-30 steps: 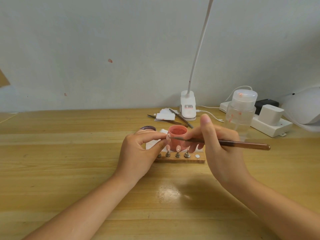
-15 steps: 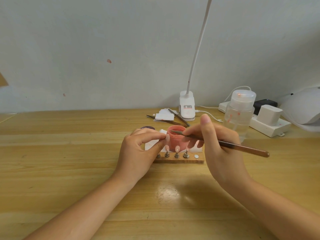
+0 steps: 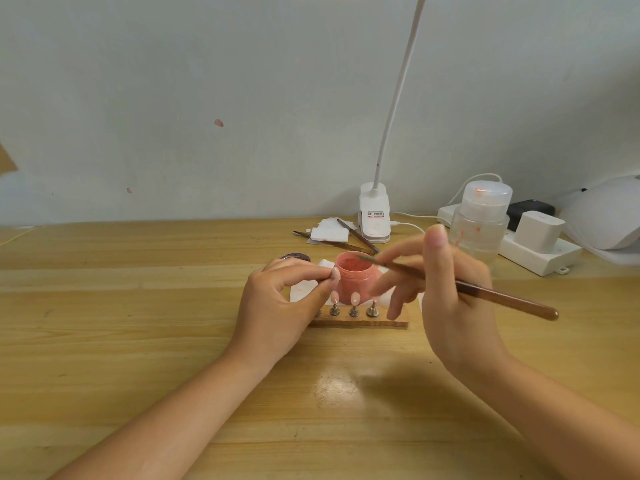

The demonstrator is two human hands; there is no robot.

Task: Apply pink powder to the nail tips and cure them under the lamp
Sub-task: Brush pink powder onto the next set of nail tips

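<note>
An open jar of pink powder (image 3: 354,279) stands on the wooden table behind a wooden nail stand (image 3: 360,320). Two nail tips (image 3: 355,298) sit on the stand's metal pegs, one peg to the right is bare. My left hand (image 3: 280,306) pinches a single nail tip (image 3: 335,274) between thumb and forefinger, just left of the jar's rim. My right hand (image 3: 450,299) holds a brown brush (image 3: 502,296), whose tip reaches into the jar's mouth. The white curing lamp (image 3: 606,216) sits at the far right edge.
A white clip-on desk lamp (image 3: 374,220) stands behind the jar. Tweezers and white pads (image 3: 329,234) lie beside it. A clear pump bottle (image 3: 479,223) and a white power strip (image 3: 533,252) with plugs are at the right. A dark lid (image 3: 295,257) lies left of the jar.
The brush tip has moved from the nail tip in my left hand up into the powder jar. My right fingers have spread. My left hand stays in place.
</note>
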